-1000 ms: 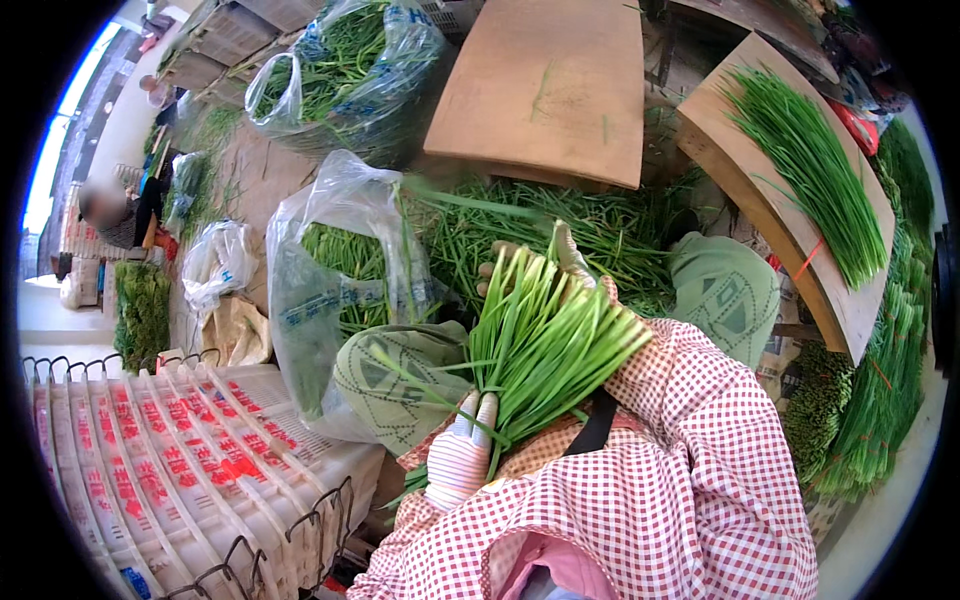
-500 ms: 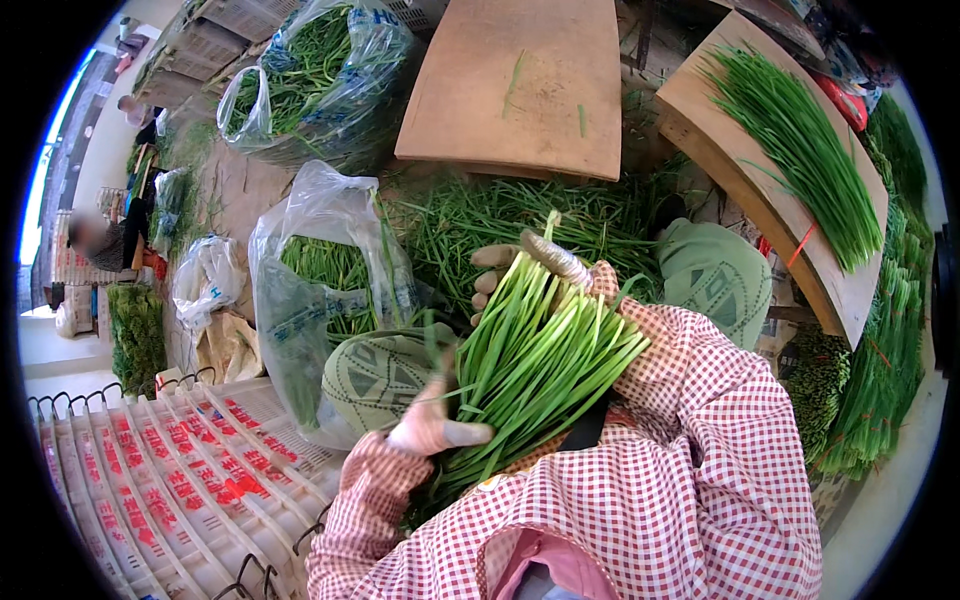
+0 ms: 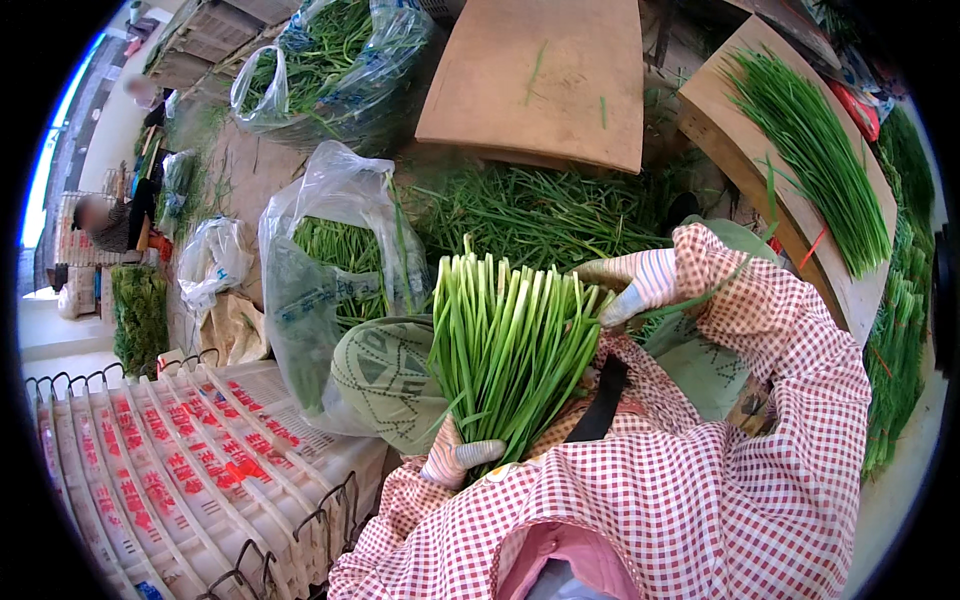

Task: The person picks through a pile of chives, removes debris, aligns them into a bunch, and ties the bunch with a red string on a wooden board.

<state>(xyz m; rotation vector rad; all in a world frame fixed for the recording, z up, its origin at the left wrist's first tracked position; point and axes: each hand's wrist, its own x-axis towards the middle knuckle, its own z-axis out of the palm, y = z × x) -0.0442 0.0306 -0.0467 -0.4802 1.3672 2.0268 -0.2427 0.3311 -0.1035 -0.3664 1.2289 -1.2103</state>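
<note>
A thick bunch of garlic chives stands tilted in front of my chest, pale cut ends up and green leaves down. My left hand, in a striped glove, is closed round its lower leafy part, the thumb across the front. At the bunch's upper right edge, my right hand, gloved too, has its fingers closed on chives at that side. A few loose leaves trail past its wrist. Part of its fingers is hidden behind the stalks.
A clear plastic bag of greens stands by my left knee; another bag lies beyond. Loose leaves cover the floor ahead, below a wooden board. At right, tied chives lie on a bench. A white crate stands at left.
My right hand has moved from the stalk ends down and right to the bunch's side. The bunch has turned more upright, its pale ends now fanned along the top.
</note>
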